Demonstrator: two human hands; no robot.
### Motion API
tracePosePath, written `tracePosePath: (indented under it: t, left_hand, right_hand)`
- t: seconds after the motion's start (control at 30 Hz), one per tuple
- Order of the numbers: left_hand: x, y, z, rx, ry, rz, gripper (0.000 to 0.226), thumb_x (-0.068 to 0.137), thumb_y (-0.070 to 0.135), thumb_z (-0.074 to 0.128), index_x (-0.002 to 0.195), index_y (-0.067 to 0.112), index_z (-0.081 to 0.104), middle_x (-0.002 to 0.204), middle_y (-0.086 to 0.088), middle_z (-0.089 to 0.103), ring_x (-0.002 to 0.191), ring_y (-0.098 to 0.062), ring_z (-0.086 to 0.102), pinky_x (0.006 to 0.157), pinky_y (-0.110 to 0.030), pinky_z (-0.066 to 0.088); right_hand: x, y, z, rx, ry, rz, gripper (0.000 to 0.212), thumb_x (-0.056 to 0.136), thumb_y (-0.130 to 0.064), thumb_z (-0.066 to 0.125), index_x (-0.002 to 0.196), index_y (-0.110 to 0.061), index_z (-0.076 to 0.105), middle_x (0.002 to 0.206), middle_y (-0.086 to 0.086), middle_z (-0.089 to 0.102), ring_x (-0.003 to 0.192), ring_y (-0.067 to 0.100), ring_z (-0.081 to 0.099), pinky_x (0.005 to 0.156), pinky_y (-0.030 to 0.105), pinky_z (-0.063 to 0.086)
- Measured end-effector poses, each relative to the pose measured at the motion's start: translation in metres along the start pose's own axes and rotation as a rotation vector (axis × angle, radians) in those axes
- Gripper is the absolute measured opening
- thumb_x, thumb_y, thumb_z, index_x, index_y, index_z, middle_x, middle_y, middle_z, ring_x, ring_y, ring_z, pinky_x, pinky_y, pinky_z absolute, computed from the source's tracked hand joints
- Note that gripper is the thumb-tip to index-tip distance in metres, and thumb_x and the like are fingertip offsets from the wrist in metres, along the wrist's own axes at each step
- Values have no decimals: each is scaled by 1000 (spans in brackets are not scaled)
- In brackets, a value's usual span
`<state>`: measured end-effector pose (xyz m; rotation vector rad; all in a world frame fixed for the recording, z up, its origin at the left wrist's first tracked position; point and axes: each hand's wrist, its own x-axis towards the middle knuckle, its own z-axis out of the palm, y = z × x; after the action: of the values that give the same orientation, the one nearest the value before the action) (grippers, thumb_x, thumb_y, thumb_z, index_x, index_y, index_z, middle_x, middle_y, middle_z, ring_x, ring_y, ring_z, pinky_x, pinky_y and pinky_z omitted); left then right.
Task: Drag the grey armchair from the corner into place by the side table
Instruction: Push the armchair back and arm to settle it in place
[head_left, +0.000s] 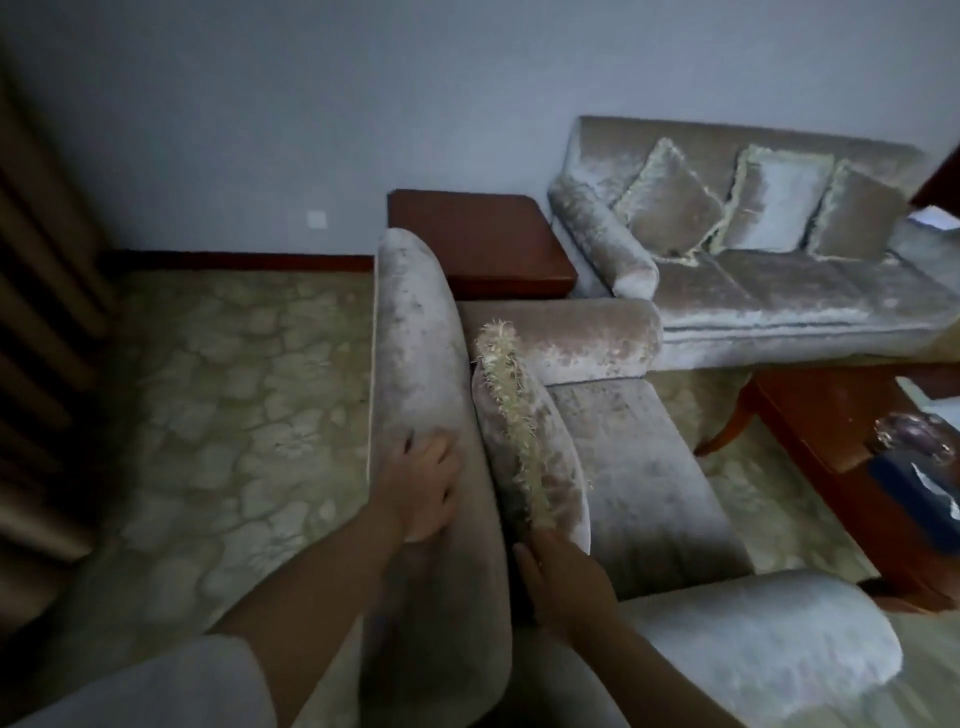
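The grey velvet armchair (415, 332) fills the middle of the view, seen from behind its backrest. Its far armrest lies against the dark red wooden side table (478, 234) by the wall. My left hand (423, 483) rests flat on top of the backrest, fingers spread over the fabric. My right hand (563, 577) sits at the inner side of the backrest, touching the lower end of a fringed cushion (530, 441) that leans on the seat. The near armrest (753, 629) is at the lower right.
A matching grey sofa (779, 291) with three cushions stands along the wall right of the side table. A dark wooden coffee table (831, 431) with objects on it stands at the right. Patterned carpet (234, 395) spreads left; curtains (36, 312) hang at the far left.
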<state>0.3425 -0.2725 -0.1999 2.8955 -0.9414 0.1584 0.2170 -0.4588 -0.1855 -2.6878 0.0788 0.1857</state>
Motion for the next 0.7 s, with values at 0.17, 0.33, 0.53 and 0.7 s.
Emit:
tracePosePath:
  t: [0.17, 0.33, 0.53, 0.7]
  left_hand:
    - [-31, 43, -8, -286, 2, -989, 67, 93, 54, 33, 145, 12, 25, 149, -12, 23, 131, -33, 30, 100, -53, 32]
    - [-101, 97, -5, -507, -44, -1229, 77, 92, 60, 25, 145, 5, 18, 138, -21, 37, 121, -39, 44, 97, -46, 37]
    - [-121, 126, -3, -517, 48, -1475, 63, 94, 56, 22, 124, 6, 46, 121, -18, 54, 110, -37, 54, 89, -42, 42]
    - [-122, 125, -3, -484, 122, -1454, 43, 97, 41, 25, 111, 8, 50, 115, -14, 57, 102, -33, 56, 80, -37, 43]
  right_hand:
    - [-32, 37, -39, -251, -102, -261, 26, 96, -45, 34, 95, -23, 49, 97, 1, 60, 86, 20, 58, 68, 31, 39]
    - [2, -9, -61, -429, -154, -526, 35, 97, -45, 29, 97, -16, 50, 102, 7, 58, 93, 30, 58, 78, 37, 41]
    - [41, -119, -12, -225, -305, -730, 32, 98, -31, 37, 108, -10, 59, 118, 15, 58, 111, 31, 52, 89, 34, 39]
    - [48, -143, 18, -378, -483, -746, 24, 92, -23, 43, 103, -22, 65, 121, 4, 62, 115, 28, 52, 96, 38, 41]
